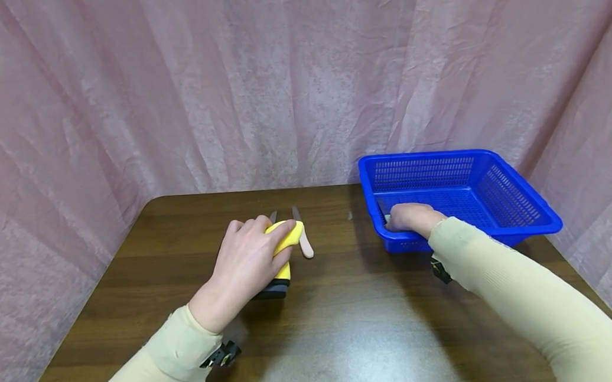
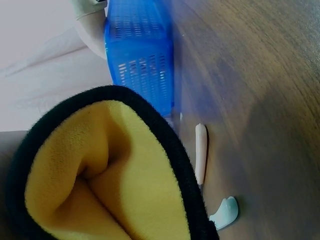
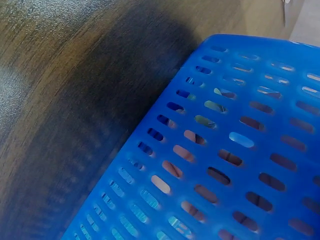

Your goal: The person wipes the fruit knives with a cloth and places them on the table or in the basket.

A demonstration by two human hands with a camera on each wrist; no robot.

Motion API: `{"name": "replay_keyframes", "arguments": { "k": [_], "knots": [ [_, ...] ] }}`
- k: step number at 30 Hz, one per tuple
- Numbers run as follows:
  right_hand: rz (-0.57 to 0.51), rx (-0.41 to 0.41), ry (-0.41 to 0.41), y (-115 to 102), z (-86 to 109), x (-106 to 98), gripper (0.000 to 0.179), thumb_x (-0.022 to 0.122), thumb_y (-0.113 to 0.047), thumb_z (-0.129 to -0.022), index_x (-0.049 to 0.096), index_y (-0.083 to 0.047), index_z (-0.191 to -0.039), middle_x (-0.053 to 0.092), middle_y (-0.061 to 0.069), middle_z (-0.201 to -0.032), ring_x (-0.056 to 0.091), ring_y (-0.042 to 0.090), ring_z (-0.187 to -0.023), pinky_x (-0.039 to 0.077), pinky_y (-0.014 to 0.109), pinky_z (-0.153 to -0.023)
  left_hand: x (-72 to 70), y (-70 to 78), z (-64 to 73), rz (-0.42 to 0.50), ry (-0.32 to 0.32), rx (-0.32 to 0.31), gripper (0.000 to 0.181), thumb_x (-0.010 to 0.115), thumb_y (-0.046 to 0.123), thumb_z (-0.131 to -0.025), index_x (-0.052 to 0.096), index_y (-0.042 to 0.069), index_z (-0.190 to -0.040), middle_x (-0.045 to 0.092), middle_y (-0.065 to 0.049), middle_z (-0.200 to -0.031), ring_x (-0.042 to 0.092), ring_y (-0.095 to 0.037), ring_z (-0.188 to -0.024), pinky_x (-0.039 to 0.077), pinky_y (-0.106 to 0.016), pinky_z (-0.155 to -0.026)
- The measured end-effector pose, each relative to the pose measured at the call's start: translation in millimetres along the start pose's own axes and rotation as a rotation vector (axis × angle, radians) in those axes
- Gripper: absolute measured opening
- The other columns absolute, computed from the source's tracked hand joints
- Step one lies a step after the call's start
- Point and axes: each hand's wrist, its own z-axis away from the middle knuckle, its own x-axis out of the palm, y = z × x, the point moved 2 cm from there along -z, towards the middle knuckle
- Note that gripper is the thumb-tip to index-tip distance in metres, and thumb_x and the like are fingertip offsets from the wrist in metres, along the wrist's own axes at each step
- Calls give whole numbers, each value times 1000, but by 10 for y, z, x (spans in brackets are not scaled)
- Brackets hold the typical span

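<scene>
The hands work well apart in the head view: our left hand (image 1: 246,254) pinches a yellow cloth (image 1: 290,234) between thumb and fingers, left of the middle of the brown worktop (image 1: 326,331). The cloth's dark grey edge shows below the hand. Just right of the cloth lies a knife with a pink handle (image 1: 307,247), its blade pointing away from us, and a second blade (image 1: 273,216) peeks out beyond our fingers. Our right hand (image 1: 413,218) reaches over the near left rim of a blue basket (image 1: 545,221), fingers down inside. A blade (image 1: 382,206) and a bit of pale handle show beside those fingers, but we cannot tell whether they are gripping it. Pale sleeves (image 1: 510,295) cover our arms, and a pink curtain (image 1: 288,85) hangs behind.

In the left wrist view, the cloth fills the lower left, its yellow side folded inward and bordered by a black band (image 2: 170,150). Beside it we see the pink handle and a pale green handle (image 2: 226,212), with the basket farther off.

In the right wrist view, the basket's slotted wall takes up most of the right side; what shows through the slots seems to include parts of our hand.
</scene>
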Motion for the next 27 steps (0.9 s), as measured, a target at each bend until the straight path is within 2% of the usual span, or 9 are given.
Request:
{"name": "replay_keyframes", "arguments": {
  "k": [6, 10, 16, 19, 21, 24, 27],
  "knots": [
    [7, -84, 27, 1, -8, 26, 32, 65, -41, -98, 61, -20, -74, 64, 5, -79, 63, 26, -75, 53, 49, -75, 5, -2, 9, -12, -8, 1, 35, 82, 23, -93, 78, 22, -128, 63, -8, -86, 61, -31, -69, 47, -49, -70],
    [2, -75, 29, 3, -26, 38, 31, 65, -40, -98, 63, -19, -75, 65, 5, -79, 64, 26, -75, 54, 49, -76, 6, -5, 23, -19, -11, 0, 35, 83, 24, -93, 78, 22, -128, 64, -8, -86, 61, -31, -69, 47, -49, -70],
    [9, 7, -14, 31, -111, 38, 31, 64, -43, -97, 74, -17, -85, 72, 7, -87, 68, 29, -83, 55, 63, -83, 14, -20, 45, -25, -18, -6, 35, 82, 23, -93, 78, 21, -128, 64, -8, -86, 61, -31, -69, 47, -49, -70],
    [15, 26, -4, 3, -59, 8, 31, 62, -44, -97, 74, -17, -86, 72, 7, -90, 68, 32, -87, 52, 72, -88, 14, -28, 57, -25, -17, -8, 35, 82, 23, -93, 78, 22, -128, 63, -8, -85, 61, -31, -68, 46, -48, -69],
    [22, 37, 18, -69, 96, -61, 32, 61, -46, -98, 72, -18, -86, 71, 7, -91, 67, 32, -88, 51, 72, -89, 13, -31, 61, -25, -16, -8, 35, 82, 22, -92, 78, 22, -128, 63, -8, -85, 60, -31, -68, 45, -48, -69],
    [3, 39, 55, -288, 551, -263, 38, 58, -47, -103, 72, -14, -89, 71, 10, -93, 67, 34, -89, 52, 69, -88, 10, -37, 67, -27, -18, -9, 36, 82, 22, -92, 79, 22, -128, 63, -8, -86, 60, -30, -69, 45, -48, -69],
    [-21, 41, 114, -529, 1016, -467, 43, 56, -46, -109, 71, -7, -99, 72, 17, -100, 68, 39, -95, 53, 67, -90, 7, -45, 73, -32, -23, -11, 36, 82, 23, -93, 79, 21, -129, 64, -8, -87, 61, -30, -69, 46, -48, -69]
  ]
}}
